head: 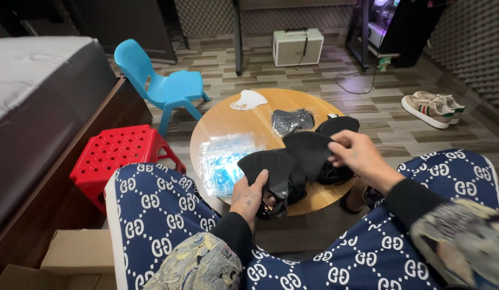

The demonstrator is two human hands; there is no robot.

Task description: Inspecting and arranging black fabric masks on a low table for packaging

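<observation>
Nearest the camera are the person's knees in blue patterned trousers, with the round wooden counter just beyond them. The left hand sits at the counter's near edge, its grip closed on a bundle of black face masks, thumb on top and fingers curled under so that a loop of ear strap hangs below. The right hand comes in from the other side, its grip pinched on the edge of the top black mask, which is lifted slightly off the bundle. The step in hand looks like separating or stacking masks one by one; the next move likely calls for a clean peel of that single layer, keeping the thin straps from snagging on the masks beneath.

The masks are soft, matte black cloth, curved and limp, overlapping each other above the near right part of the counter. More black masks lie just behind the right hand.

Left of the hands lies a clear plastic bag with blue showing through. Farther back rest a grey mask in a wrapper and a white mask. Beyond the counter stand a red stool, a blue chair, a white box and a pair of shoes on the floor
</observation>
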